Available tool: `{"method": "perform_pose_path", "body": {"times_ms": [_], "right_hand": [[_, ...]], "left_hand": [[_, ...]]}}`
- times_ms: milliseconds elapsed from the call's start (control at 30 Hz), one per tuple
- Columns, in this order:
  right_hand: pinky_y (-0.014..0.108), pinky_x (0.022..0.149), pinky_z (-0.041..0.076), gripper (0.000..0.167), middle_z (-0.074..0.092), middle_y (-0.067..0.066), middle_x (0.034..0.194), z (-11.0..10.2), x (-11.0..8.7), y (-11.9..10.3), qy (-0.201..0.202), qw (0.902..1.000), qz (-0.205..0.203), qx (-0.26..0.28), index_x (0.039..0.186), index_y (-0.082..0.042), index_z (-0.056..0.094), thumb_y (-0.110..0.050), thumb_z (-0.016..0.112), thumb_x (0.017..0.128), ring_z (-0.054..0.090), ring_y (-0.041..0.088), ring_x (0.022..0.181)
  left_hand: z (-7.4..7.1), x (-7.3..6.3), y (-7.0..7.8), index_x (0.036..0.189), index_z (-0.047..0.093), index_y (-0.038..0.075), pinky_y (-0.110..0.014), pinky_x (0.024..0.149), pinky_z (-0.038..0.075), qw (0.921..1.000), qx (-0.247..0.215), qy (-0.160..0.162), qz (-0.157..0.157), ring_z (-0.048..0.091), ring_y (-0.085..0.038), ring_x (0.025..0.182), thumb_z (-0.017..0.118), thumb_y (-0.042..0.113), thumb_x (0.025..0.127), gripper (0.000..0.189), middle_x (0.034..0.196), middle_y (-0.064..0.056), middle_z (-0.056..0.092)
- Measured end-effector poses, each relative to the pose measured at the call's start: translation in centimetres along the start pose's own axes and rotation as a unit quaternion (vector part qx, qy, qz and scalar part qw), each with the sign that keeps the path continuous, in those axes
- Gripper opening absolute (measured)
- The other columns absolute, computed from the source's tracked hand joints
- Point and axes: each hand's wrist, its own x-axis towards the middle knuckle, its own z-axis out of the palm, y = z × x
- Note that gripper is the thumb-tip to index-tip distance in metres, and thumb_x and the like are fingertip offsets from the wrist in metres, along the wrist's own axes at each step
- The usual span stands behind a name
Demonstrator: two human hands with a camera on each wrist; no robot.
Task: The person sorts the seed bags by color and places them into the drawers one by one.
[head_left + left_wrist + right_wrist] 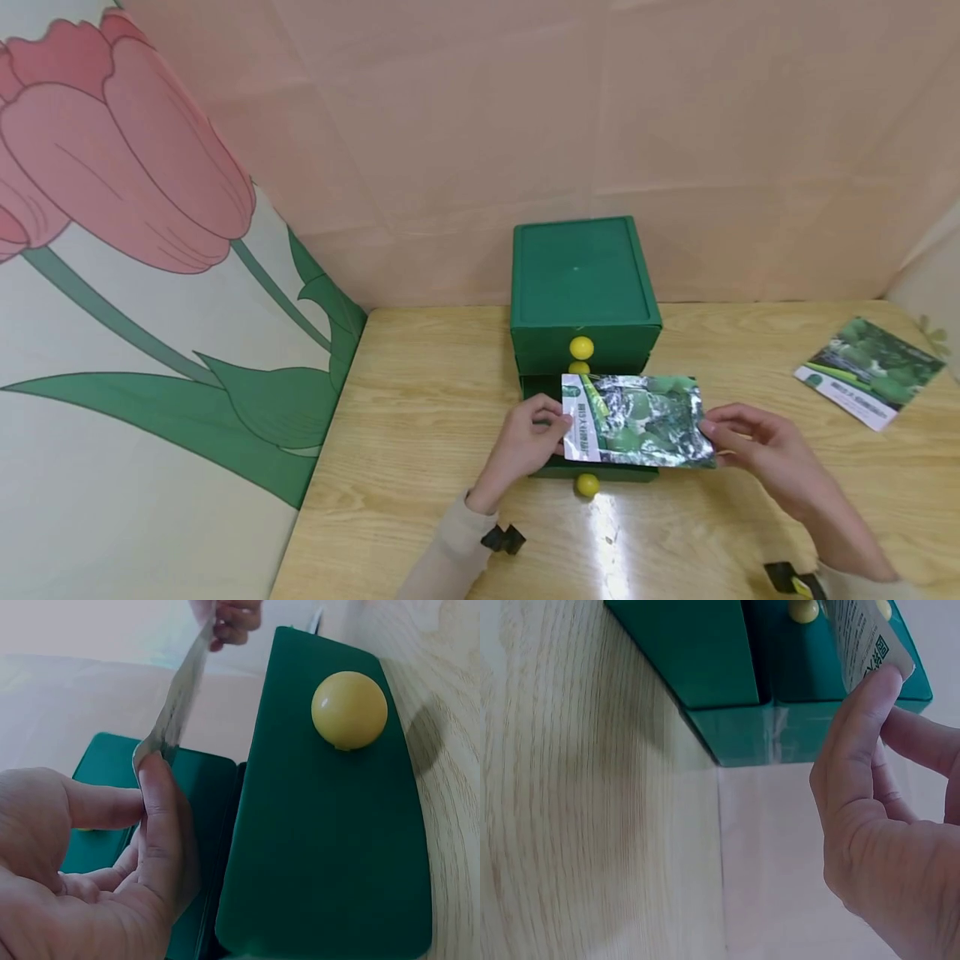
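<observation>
A shiny printed seed packet (pixel 637 421), green with a white band at its left end, is held flat between both hands. My left hand (pixel 528 437) pinches the white end between thumb and fingers. At the opposite end, my right hand (pixel 765 450) pinches the edge; the right wrist view shows fine print and a square code on the packet's back (pixel 861 637). Beneath the packet, the bottom drawer (pixel 543 471) of a green cabinet (pixel 581 275) is pulled out, its yellow knob (pixel 588 485) facing me. The packet hides most of the drawer's inside.
A second, similar packet (pixel 870 371) lies on the wooden table (pixel 420 417) at the right. The cabinet stands against a pink cloth backdrop (pixel 450 150). Two more yellow knobs mark the upper drawers, which are pushed in. A tulip-printed panel (pixel 150 333) borders the left side.
</observation>
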Motion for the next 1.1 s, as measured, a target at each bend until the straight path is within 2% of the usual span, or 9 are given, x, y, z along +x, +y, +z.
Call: {"method": "perform_pose_path", "body": {"times_ms": [200, 400, 700, 833, 1100], "right_hand": [[0.027, 0.071, 0.064, 0.015, 0.078, -0.008, 0.100, 0.8, 0.3, 0.0, -0.009, 0.9997, -0.007, 0.021, 0.115, -0.004, 0.075, -0.001, 0.063, 0.106, 0.070, 0.008, 0.083], [0.028, 0.071, 0.064, 0.013, 0.077, -0.008, 0.099, 1.7, 0.8, -0.4, -0.010, 0.9999, -0.006, -0.001, 0.115, 0.000, 0.073, -0.004, 0.065, 0.106, 0.069, 0.009, 0.081], [0.028, 0.070, 0.065, 0.012, 0.078, -0.007, 0.101, 2.9, 1.2, 0.1, -0.030, 0.9992, -0.013, 0.024, 0.116, 0.001, 0.072, -0.003, 0.064, 0.106, 0.071, 0.011, 0.078], [0.029, 0.070, 0.065, 0.013, 0.078, -0.006, 0.099, 3.4, 1.5, 0.4, -0.027, 0.9993, -0.003, 0.026, 0.115, 0.002, 0.071, -0.004, 0.066, 0.106, 0.071, 0.011, 0.077], [0.028, 0.069, 0.064, 0.015, 0.077, -0.007, 0.097, 4.4, 1.9, 0.7, -0.024, 0.9995, 0.007, 0.021, 0.114, 0.005, 0.070, -0.006, 0.067, 0.105, 0.069, 0.010, 0.075]], "left_hand": [[-0.9, -0.1, -0.2, 0.109, 0.069, 0.003, -0.029, 0.069, 0.064, 0.9999, 0.015, 0.007, -0.004, 0.073, -0.012, 0.076, 0.068, 0.014, 0.106, 0.012, 0.103, -0.010, 0.076], [-1.7, -0.2, -0.3, 0.107, 0.069, 0.000, -0.035, 0.070, 0.065, 0.9997, 0.023, 0.013, -0.001, 0.072, -0.014, 0.073, 0.068, 0.012, 0.105, 0.012, 0.105, -0.014, 0.077], [-2.7, -0.7, -1.0, 0.108, 0.069, -0.001, -0.031, 0.067, 0.064, 0.9994, 0.025, 0.017, -0.018, 0.070, -0.015, 0.071, 0.068, 0.012, 0.105, 0.014, 0.101, -0.014, 0.077], [-3.0, -0.8, -1.5, 0.110, 0.069, -0.001, -0.031, 0.067, 0.064, 0.9994, 0.025, 0.018, -0.018, 0.071, -0.016, 0.071, 0.069, 0.013, 0.105, 0.015, 0.102, -0.014, 0.077], [-3.4, -0.8, -2.3, 0.103, 0.070, 0.000, -0.028, 0.065, 0.063, 0.9989, 0.033, 0.032, -0.012, 0.068, -0.011, 0.066, 0.069, 0.012, 0.104, 0.012, 0.093, -0.011, 0.077]]}}
